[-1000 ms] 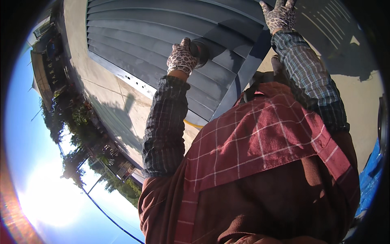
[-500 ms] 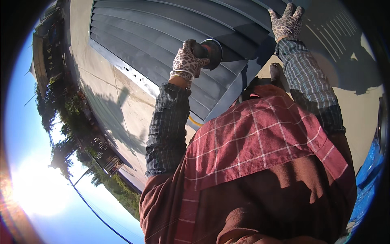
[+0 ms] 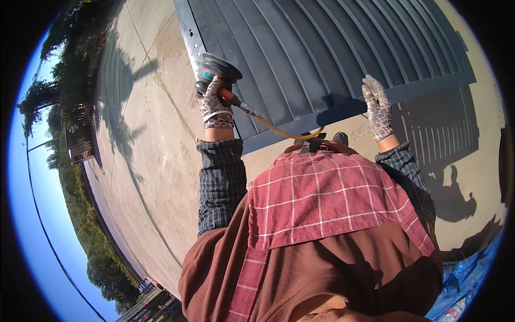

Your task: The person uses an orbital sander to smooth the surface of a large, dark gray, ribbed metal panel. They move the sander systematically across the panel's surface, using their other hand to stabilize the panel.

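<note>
A round air sander is gripped in my gloved left hand, at the left edge of a dark grey louvred metal panel. The black disc of the sander is tilted up on its side, facing away from me. A yellow air hose runs from its red handle toward my waist. My right hand, in a spotted glove, has its fingers stretched out beside the panel's near edge. Whether it touches the panel, I cannot tell.
Pale concrete ground lies left of the panel. The slatted shadow of the panel falls on the ground at right. Crumpled blue sheeting is at the lower right. Trees stand far off at left.
The view has turned, so the panel now lies further right. My left hand has brought the sander from over the slats to the panel's left edge and tilted it. My right hand's fingers are less spread.
</note>
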Demonstrator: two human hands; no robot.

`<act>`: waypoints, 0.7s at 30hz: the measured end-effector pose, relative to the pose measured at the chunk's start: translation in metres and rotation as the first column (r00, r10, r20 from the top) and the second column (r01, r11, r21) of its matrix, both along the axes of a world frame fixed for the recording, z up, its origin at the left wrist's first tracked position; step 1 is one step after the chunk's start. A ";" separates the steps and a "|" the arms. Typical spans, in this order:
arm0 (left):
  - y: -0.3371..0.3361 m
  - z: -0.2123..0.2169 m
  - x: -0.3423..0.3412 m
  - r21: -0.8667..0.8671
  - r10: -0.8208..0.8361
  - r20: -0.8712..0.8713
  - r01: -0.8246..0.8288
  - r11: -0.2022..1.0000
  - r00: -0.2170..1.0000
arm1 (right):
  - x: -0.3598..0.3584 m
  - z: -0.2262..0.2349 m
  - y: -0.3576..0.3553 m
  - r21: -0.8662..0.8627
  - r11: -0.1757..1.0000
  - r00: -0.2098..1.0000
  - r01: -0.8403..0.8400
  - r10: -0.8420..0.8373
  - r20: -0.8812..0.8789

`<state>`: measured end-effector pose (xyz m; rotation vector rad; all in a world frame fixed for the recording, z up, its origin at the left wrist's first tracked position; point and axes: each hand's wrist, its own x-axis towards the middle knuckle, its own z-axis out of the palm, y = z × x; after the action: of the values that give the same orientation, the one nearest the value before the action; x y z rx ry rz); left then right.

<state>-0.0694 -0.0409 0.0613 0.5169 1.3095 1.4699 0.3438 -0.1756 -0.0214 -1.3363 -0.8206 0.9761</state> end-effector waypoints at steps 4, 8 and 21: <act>-0.056 -0.037 0.028 -0.035 0.123 0.044 -0.121 0.992 0.991 | -0.101 0.096 -0.010 -0.014 0.665 0.654 -0.747 0.738 0.163; -0.089 -0.033 0.084 -0.085 0.140 0.082 -0.133 0.987 0.987 | -0.137 0.084 -0.006 -0.130 0.605 0.493 -0.786 0.739 0.459; -0.158 -0.004 0.174 0.118 -0.429 0.001 0.426 0.897 0.903 | -0.094 0.034 0.009 -0.176 0.862 0.876 -0.476 0.482 -0.011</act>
<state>0.1045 -0.1993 0.0576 0.8042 1.0106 1.1791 0.2502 -0.1666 0.0125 -1.3236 -1.1490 1.4469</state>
